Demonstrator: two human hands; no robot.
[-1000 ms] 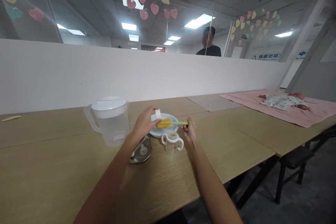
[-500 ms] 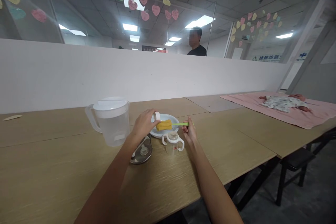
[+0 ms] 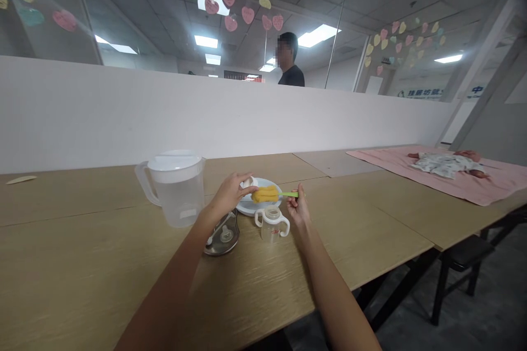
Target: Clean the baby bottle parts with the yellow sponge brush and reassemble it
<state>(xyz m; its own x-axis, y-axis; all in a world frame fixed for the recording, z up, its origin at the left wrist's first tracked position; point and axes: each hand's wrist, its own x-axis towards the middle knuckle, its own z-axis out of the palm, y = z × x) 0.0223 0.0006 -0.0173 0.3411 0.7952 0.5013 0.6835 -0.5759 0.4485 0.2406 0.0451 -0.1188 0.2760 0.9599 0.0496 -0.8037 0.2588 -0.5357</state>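
Observation:
My left hand (image 3: 229, 193) pinches a small white bottle cap (image 3: 249, 181) over a pale blue basin (image 3: 244, 210). In my right hand (image 3: 300, 209) is the green handle of a bottle brush (image 3: 265, 194); its yellow sponge head lies across the basin, close by the left fingertips. I cannot tell whether the sponge touches the cap. Just in front of the basin stands a clear baby bottle (image 3: 270, 230) upright, uncapped, with two white handles. Under my left forearm, partly hidden, a metal tray (image 3: 220, 248) holds a clear bottle teat (image 3: 226, 234).
A lidded plastic pitcher (image 3: 179, 192) of clear liquid stands left of the basin. Far right, a baby-like figure (image 3: 447, 163) in patterned clothing lies on a pink cloth (image 3: 395, 167). A white wall (image 3: 247, 120) backs the table, and a person (image 3: 291, 60) is behind its glass.
The brush head has shifted slightly right, and the cap has tilted in my left fingers. Behind the glass, the person has moved left. Bottle, tray and pitcher stay in place.

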